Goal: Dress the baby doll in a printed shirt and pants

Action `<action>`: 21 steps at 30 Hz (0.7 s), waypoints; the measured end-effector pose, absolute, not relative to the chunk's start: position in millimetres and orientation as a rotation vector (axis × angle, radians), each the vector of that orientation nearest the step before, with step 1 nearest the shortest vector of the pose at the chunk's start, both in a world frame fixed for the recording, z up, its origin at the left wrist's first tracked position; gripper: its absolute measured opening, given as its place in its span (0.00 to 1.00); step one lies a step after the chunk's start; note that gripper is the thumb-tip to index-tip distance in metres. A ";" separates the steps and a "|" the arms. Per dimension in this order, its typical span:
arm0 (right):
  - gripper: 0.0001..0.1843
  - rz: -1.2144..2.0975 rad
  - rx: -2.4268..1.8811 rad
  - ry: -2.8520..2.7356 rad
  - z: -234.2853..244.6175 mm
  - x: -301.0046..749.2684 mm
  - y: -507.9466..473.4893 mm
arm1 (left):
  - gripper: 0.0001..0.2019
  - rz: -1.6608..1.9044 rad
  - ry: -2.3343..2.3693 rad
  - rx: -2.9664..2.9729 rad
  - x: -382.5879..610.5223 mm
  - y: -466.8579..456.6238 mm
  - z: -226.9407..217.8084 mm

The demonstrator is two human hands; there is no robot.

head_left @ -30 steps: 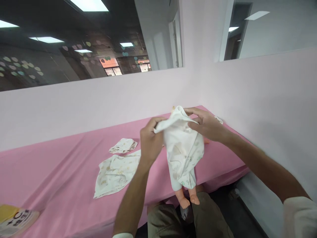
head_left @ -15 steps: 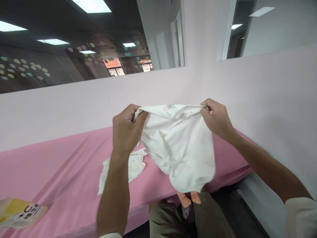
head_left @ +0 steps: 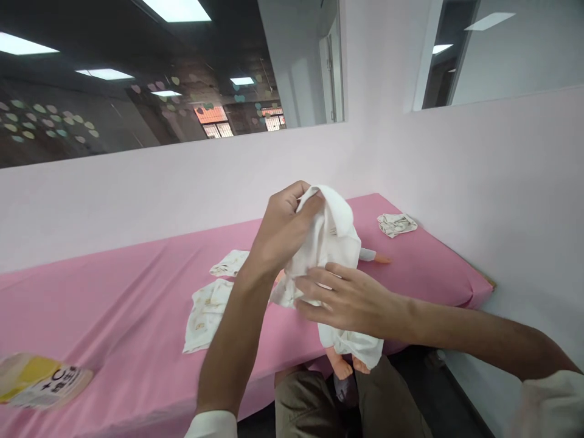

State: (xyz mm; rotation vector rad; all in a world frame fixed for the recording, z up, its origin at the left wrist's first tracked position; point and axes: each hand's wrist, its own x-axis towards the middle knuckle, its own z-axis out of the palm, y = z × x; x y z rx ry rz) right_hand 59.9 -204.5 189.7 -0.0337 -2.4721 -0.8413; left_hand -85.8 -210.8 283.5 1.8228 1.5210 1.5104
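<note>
A white baby garment (head_left: 340,219) with a small printed tag hangs bunched from my left hand (head_left: 292,219), whose thumb and fingers pinch its upper edge. Lower down, my right hand (head_left: 342,298) has its fingers spread against the cloth, without gripping it. Behind the garment lies a doll on the pink-covered table; one arm (head_left: 382,259) in a light sleeve and its feet (head_left: 340,366) show, while its head and most of its body are hidden. To the left of the doll are two pieces of patterned white baby clothing, one nearer (head_left: 205,313) and one farther (head_left: 230,263).
The pink table cover (head_left: 128,316) runs along the wall under a mirror-like pane (head_left: 182,73). A folded patterned cloth (head_left: 396,224) sits near the far right corner. At the front left lies a yellow and white labelled package (head_left: 43,381). My knees (head_left: 305,401) are against the front edge.
Stretched wide between both hands before, the garment is now gathered in my left hand, which moved right. My right hand let go of its edge and came down and left, uncovering the doll's arm.
</note>
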 end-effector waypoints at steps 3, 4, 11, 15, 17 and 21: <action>0.08 -0.927 -0.100 -2.523 183.7 51.8 -197.8 | 0.12 1.406 1.430 1.803 -79.4 -204.4 283.0; 0.08 -0.925 -0.095 -2.522 183.2 50.4 -193.1 | 0.11 1.393 1.413 1.799 -78.7 -202.8 280.8; 0.10 -0.450 -0.496 -2.450 216.4 49.4 -164.3 | 0.21 1.796 1.689 1.822 -75.3 -236.0 219.3; 0.07 0.029 -0.837 -2.287 248.0 46.3 -162.3 | 0.23 1.723 1.843 1.838 -65.9 -256.5 176.7; 0.05 0.140 -0.875 -2.240 257.7 44.6 -166.6 | 0.20 1.655 1.855 1.871 -60.9 -255.0 165.8; 0.04 0.127 -0.854 -2.243 263.0 50.6 -178.8 | 0.11 1.588 1.931 1.907 -63.4 -246.0 157.7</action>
